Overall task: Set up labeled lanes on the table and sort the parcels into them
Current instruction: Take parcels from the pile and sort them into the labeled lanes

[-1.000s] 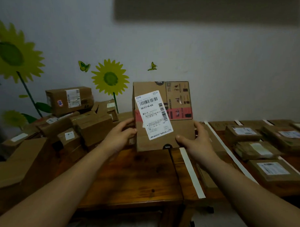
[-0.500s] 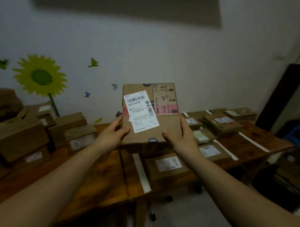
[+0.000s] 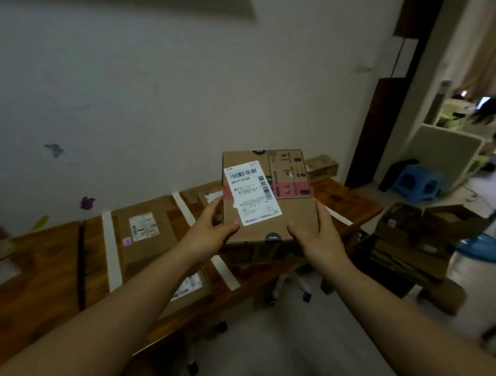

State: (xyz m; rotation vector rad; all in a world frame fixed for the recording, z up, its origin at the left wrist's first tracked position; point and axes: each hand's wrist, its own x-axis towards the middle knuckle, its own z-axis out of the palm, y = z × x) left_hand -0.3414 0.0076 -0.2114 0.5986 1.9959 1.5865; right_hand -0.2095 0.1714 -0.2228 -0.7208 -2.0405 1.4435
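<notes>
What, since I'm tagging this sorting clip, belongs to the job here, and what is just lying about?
Job:
- held parcel, gripped by the left hand and right hand
- labelled parcel lying in a lane
- white tape strip marking lanes
- table

Lying about:
- blue stool
- butterfly sticker on the wall
- wheeled chair base under the table

The left hand (image 3: 208, 231) and right hand (image 3: 318, 238) are bare. The left forearm (image 3: 110, 309) and right forearm (image 3: 405, 314) are bare too, uncovered from the wrists to the near edge. The fingers (image 3: 323, 215) are slim. Finer detail is lost to dim light and blur.
</notes>
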